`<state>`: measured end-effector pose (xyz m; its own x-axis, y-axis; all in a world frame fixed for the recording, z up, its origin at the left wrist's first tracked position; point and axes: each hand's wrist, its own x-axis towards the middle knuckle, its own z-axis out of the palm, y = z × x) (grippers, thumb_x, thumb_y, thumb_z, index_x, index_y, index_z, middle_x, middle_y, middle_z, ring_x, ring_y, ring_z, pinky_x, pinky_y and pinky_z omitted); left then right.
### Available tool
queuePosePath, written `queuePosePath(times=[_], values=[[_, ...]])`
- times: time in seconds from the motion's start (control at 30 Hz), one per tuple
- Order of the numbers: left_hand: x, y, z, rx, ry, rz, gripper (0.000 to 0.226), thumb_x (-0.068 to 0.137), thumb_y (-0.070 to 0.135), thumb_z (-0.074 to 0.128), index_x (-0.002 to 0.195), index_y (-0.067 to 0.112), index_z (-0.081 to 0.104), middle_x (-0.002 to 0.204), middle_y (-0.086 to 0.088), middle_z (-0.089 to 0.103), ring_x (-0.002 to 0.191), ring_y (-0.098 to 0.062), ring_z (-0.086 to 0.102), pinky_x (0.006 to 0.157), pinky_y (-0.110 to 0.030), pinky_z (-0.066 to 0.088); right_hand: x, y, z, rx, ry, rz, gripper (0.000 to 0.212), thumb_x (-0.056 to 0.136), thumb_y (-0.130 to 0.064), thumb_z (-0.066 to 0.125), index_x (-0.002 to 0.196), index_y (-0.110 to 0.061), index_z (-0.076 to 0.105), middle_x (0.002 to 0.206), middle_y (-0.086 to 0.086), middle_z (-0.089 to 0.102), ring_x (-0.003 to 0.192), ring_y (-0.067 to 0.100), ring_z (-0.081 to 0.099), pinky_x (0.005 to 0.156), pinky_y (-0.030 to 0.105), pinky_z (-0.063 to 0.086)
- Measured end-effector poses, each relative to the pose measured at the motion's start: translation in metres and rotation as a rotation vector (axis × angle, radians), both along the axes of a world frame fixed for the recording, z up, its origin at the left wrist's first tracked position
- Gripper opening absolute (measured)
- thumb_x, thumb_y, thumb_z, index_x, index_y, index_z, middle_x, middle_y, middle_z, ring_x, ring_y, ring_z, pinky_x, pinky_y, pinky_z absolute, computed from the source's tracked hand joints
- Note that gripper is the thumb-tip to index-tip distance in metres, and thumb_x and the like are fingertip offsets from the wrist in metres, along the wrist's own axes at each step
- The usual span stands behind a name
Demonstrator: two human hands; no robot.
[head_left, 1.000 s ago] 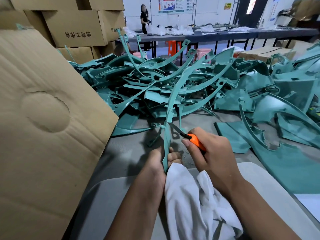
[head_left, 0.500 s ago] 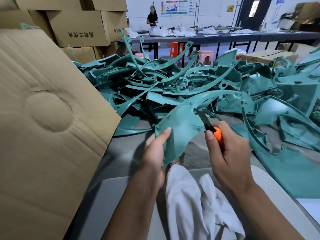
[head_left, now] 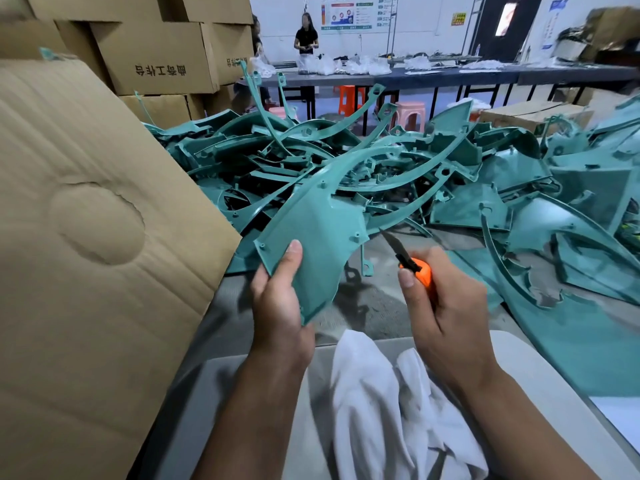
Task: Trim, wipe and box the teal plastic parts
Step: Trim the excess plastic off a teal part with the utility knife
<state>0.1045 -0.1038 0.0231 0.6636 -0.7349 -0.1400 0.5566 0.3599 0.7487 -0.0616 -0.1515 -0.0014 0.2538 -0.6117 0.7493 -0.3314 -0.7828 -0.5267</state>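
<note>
Glossy and curved, teal part [head_left: 318,237] pinched by left hand [head_left: 277,306]; right hand [head_left: 446,306] grips orange knife [head_left: 417,270].

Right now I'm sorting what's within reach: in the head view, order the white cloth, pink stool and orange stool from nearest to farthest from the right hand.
1. white cloth, just below the right hand
2. pink stool, beyond the pile
3. orange stool, farther back, left

Cloth [head_left: 381,403] before pile [head_left: 346,168]; box [head_left: 86,237] left
</note>
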Motion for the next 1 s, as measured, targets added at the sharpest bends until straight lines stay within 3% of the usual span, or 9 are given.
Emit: queuePosePath(times=[0.2,0.5,0.73,0.83,0.93,1.0], values=[[0.004,-0.007,-0.01,0.053,-0.06,0.089,0.018,0.095,0.014,0.07,0.113,0.016,0.072,0.097,0.004,0.08,0.082,-0.014,0.077,0.06,-0.025,0.059,0.003,-0.002,-0.003,0.035,0.159,-0.035,0.018,0.105,-0.037,0.053,0.094,-0.023,0.058,0.068,-0.017,0.046,0.065,0.011,0.051,0.058,0.024,0.034],[0.003,-0.009,-0.011,0.083,-0.09,0.133,0.008,0.093,0.016,0.072,0.1,0.019,0.074,0.094,0.008,0.08,0.081,-0.012,0.076,0.067,-0.028,0.062,0.005,-0.005,-0.01,0.09,0.179,-0.066,0.027,0.106,-0.044,0.051,0.086,-0.025,0.051,0.063,-0.009,0.045,0.062,0.015,0.05,0.054,0.029,0.036],[0.003,-0.006,-0.008,0.115,0.005,0.154,0.02,0.092,0.016,0.073,0.112,0.016,0.072,0.1,-0.001,0.08,0.09,-0.023,0.077,0.067,-0.032,0.062,0.009,0.001,-0.009,0.102,0.28,0.116,0.033,0.103,-0.053,0.048,0.086,-0.025,0.053,0.059,-0.01,0.046,0.055,0.014,0.048,0.05,0.037,0.04],[0.004,-0.006,-0.004,0.134,0.072,0.118,0.028,0.094,0.016,0.071,0.121,0.012,0.07,0.109,-0.007,0.078,0.101,-0.029,0.074,0.074,-0.033,0.059,0.005,0.0,-0.007,0.098,0.333,0.215,0.035,0.102,-0.051,0.051,0.082,-0.022,0.054,0.063,-0.008,0.046,0.057,0.012,0.047,0.051,0.028,0.034],[0.005,-0.006,-0.005,0.159,0.106,0.1,0.028,0.093,0.019,0.072,0.121,0.014,0.07,0.109,-0.005,0.078,0.093,-0.023,0.075,0.06,-0.027,0.059,0.005,0.004,-0.007,0.104,0.336,0.31,0.03,0.102,-0.042,0.057,0.081,-0.021,0.056,0.062,-0.008,0.044,0.056,0.013,0.046,0.052,0.027,0.032],[0.005,-0.006,-0.006,0.157,0.091,0.125,0.028,0.092,0.016,0.072,0.12,0.012,0.07,0.109,-0.007,0.078,0.089,-0.024,0.075,0.06,-0.027,0.058,0.009,0.007,-0.007,0.102,0.234,0.292,0.03,0.104,-0.041,0.055,0.083,-0.02,0.057,0.062,-0.01,0.044,0.056,0.013,0.046,0.052,0.032,0.036]])
